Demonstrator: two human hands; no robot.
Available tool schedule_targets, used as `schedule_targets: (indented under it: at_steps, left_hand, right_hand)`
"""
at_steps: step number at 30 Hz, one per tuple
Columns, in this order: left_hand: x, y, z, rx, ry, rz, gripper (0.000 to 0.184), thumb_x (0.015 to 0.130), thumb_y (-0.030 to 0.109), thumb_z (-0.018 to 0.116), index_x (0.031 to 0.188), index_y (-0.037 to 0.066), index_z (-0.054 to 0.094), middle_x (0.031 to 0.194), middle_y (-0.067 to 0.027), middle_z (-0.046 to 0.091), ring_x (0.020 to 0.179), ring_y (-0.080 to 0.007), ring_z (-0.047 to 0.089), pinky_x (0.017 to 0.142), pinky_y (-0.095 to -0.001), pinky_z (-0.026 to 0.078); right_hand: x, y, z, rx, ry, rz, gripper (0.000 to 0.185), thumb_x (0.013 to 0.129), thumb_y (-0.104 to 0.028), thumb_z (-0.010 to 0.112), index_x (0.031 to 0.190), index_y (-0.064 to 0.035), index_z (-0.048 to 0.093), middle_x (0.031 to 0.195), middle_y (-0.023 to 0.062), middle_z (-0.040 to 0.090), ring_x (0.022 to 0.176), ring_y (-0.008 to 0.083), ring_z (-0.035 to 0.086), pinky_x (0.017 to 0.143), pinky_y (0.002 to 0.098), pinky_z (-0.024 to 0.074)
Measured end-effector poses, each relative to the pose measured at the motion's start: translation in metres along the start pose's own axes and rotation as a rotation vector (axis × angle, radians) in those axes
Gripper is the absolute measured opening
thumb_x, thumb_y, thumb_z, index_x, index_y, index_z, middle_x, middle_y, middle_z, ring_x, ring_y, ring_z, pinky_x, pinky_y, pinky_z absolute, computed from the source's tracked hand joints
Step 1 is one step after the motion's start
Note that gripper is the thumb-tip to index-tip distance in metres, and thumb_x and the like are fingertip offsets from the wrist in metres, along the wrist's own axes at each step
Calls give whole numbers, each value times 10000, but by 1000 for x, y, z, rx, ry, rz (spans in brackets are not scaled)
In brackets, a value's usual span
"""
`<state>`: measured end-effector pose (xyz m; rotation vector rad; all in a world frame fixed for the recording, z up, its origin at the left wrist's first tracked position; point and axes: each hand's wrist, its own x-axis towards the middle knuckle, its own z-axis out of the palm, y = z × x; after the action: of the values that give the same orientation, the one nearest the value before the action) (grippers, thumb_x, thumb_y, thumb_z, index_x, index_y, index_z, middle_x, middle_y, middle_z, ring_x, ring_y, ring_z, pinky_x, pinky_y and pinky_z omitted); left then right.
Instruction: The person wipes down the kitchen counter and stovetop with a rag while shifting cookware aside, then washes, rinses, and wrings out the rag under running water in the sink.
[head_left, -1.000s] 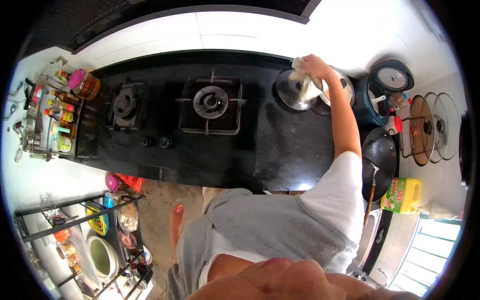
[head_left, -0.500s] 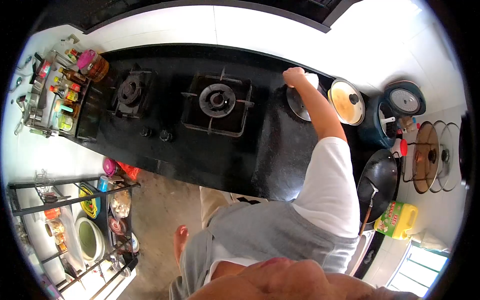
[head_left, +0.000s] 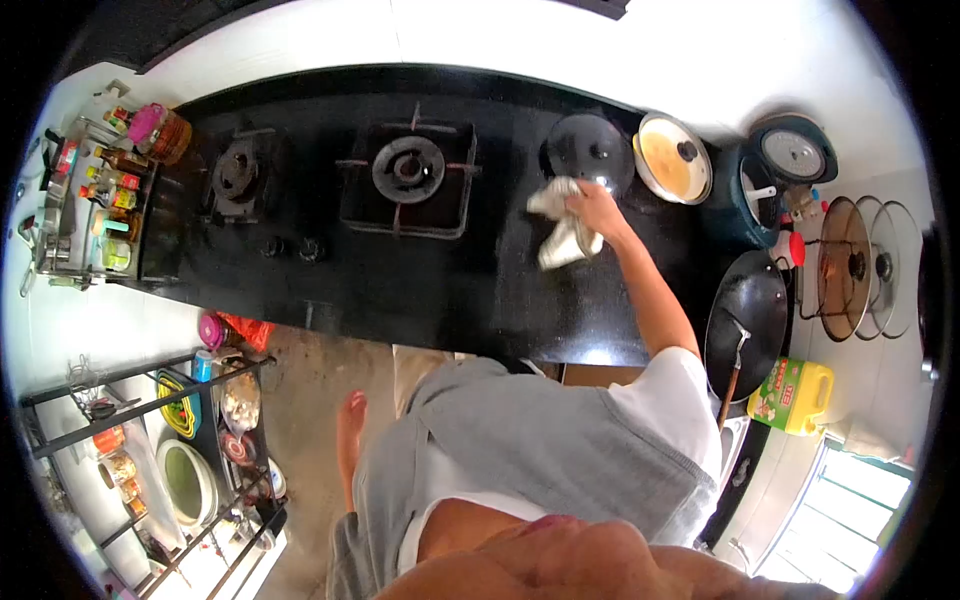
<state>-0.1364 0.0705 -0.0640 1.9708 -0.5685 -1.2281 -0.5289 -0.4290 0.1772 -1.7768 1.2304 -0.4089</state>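
I'm in a kitchen: a gas burner [head_left: 408,170] is set into the black desk [head_left: 420,295], with a wok [head_left: 752,300], hanging pot lids [head_left: 840,275] and seasoning bottles [head_left: 124,180] around me.

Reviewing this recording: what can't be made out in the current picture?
Counter beneath the cloth: head view, covered by it.
Palm of the right hand: head view, turned away.
Any wording on the bottles: head view, too small to read.
Dark overhead fixture: head view, cut off by the top edge.

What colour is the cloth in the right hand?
The cloth is off-white, best seen in the head view.
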Motion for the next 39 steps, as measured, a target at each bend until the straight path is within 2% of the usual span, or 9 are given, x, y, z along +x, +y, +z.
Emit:
schedule_targets:
  at_steps: [6, 7, 15, 17, 19, 21, 24, 35, 39]
  left_hand:
    - [-31, 116, 28, 279, -81, 14, 266, 773, 134, 491, 1012, 21, 524, 810, -76, 592, 744, -148, 544, 667, -269, 426]
    - [-24, 105, 30, 286, -94, 19, 266, 773, 134, 491, 1012, 21, 524, 810, -76, 592, 744, -148, 544, 667, -269, 426]
    - [7, 71, 49, -9, -222, 48, 151, 822, 127, 467, 943, 75, 539, 840, -34, 552, 712, -113, 518, 613, -256, 427]
    - [9, 68, 52, -94, -160, 70, 188, 796, 106, 474, 961, 43, 537, 818, -50, 570, 729, -120, 530, 634, -257, 424]
    - [10, 59, 50, -178, -99, 84, 230, 770, 85, 481, 980, 10, 534, 796, -66, 589, 746, -127, 542, 655, -258, 422]
    - [6, 45, 43, -136, -82, 36, 210, 769, 70, 485, 961, -1, 532, 769, -57, 585, 724, -118, 540, 639, -244, 417]
    - [-5, 36, 37, -17, -184, 92, 119, 809, 177, 501, 888, 106, 554, 824, -23, 568, 769, -106, 517, 652, -231, 412]
    - [-20, 29, 47, 65, -3, 223, 215, 796, 128, 510, 993, 44, 522, 757, -50, 580, 693, -128, 535, 620, -248, 427]
    - [-36, 88, 48, 115, -77, 78, 221, 781, 72, 498, 1001, 57, 513, 810, -17, 533, 770, -95, 494, 688, -247, 413]
  right_hand:
    - [44, 47, 105, -707, 574, -286, 185, 689, -118, 499, 854, -44, 537, 842, 168, 549, 733, 332, 558, 645, 404, 460]
    - [37, 28, 112, -672, 280, -15, 183, 658, -92, 503, 822, -23, 546, 877, 164, 546, 753, 330, 549, 665, 397, 459]
    - [-52, 25, 122, -476, 109, -593, 332, 669, -333, 599, 752, -12, 585, 861, 137, 552, 811, 303, 541, 703, 390, 444]
    - [-40, -13, 75, -285, -217, -349, 432, 648, -433, 614, 817, -37, 588, 902, 141, 550, 864, 299, 522, 748, 376, 432]
    - [-13, -15, 33, -382, 385, -481, 374, 665, -332, 624, 904, -52, 560, 946, 146, 521, 873, 317, 514, 724, 382, 440]
    - [23, 2, -6, -447, 694, -195, 411, 700, -238, 604, 1055, -80, 470, 1037, 179, 440, 881, 342, 509, 713, 405, 443]
    - [64, 37, -30, -603, 628, 13, 391, 727, -244, 578, 1078, -120, 458, 1005, 196, 457, 858, 358, 520, 716, 405, 445]
    - [78, 41, -42, -724, 557, 69, 358, 739, -264, 567, 1067, -152, 481, 959, 167, 501, 890, 340, 513, 713, 420, 444]
    - [37, 10, -15, -516, 709, -371, 465, 726, -312, 587, 1106, -81, 449, 1089, 188, 454, 984, 347, 451, 780, 424, 399]
